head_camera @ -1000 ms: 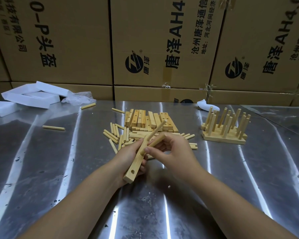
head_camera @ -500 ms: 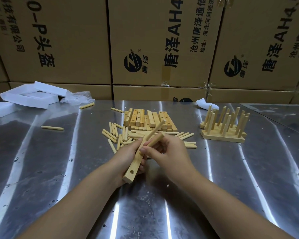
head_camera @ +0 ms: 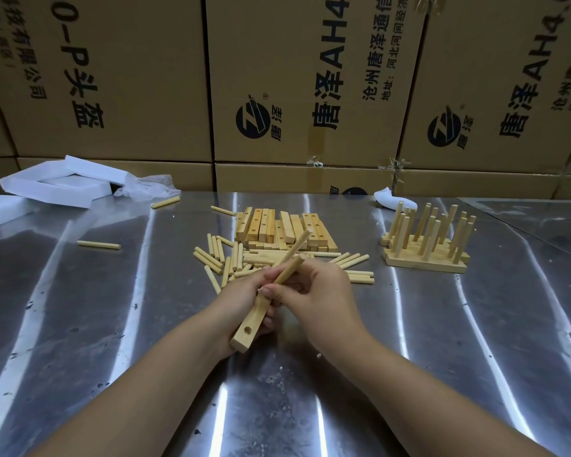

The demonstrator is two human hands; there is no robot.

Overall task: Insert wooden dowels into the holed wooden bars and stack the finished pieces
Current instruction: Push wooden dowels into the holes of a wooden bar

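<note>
Both forearms reach in from the near edge of the shiny metal desk (head_camera: 112,324), and the hands meet over its middle, touching each other. The left hand (head_camera: 244,298) is wrapped round a wooden bar (head_camera: 254,319), which is tilted with its near end lowest, below the hands; one open hole shows close to that end. The right hand (head_camera: 314,291) pinches a short dowel (head_camera: 290,268) between thumb and fingers, at the point where the dowel meets the bar. The fingers hide the joint, so I cannot tell whether it is seated in a hole. A longer dowel (head_camera: 297,245) rises from between the hands and slants up and away to the right, just above the pinched one; its foot is hidden too.

Just beyond the hands lies a scatter of loose dowels (head_camera: 218,255), spread to both sides of them. Touching the far side of that scatter is a heap of bare bars (head_camera: 277,229), most lying side by side with their holes up.

Beyond and well to the right of the hands stand the finished pieces (head_camera: 426,249), bars stacked flat with dowels sticking up at slightly different angles.

Well to the left of the hands a stray dowel (head_camera: 98,245) lies alone. Further off on that side are white foam slabs (head_camera: 56,186) and crumpled plastic wrap (head_camera: 145,189). Printed cardboard boxes (head_camera: 129,77) wall the far edge.
</note>
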